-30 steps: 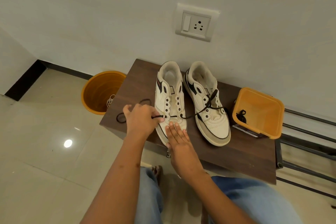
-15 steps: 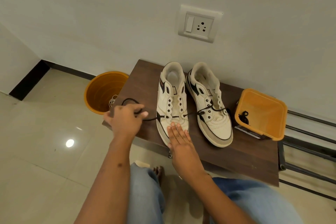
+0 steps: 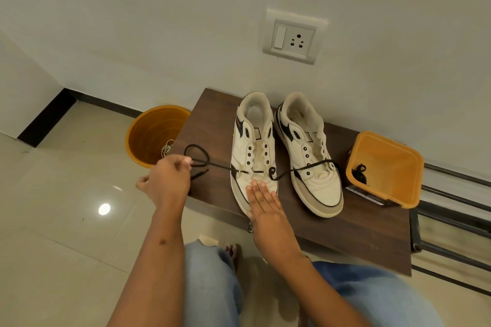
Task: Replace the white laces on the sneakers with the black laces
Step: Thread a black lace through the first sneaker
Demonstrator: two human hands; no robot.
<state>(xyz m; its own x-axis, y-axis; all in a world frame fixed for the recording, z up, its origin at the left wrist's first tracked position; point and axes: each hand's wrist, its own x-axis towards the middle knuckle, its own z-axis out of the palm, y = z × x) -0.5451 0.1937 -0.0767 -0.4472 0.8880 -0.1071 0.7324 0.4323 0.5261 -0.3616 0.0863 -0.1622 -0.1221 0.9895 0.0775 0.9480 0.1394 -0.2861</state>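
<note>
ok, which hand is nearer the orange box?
Right. The right hand rests on the left sneaker's toe; the left hand is farther from the orange box, off the table's left end.

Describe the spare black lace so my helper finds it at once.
Start at the brown bench under the wall socket. Right of the two sneakers stands a square orange tub. The spare black lace lies bunched inside, unlike the one threaded through the sneakers.

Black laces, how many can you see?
2. One black lace runs through the left sneaker, pulled by the left hand, trailing across the right sneaker. Another lace sits in the square orange tub. More may be hidden.
</note>
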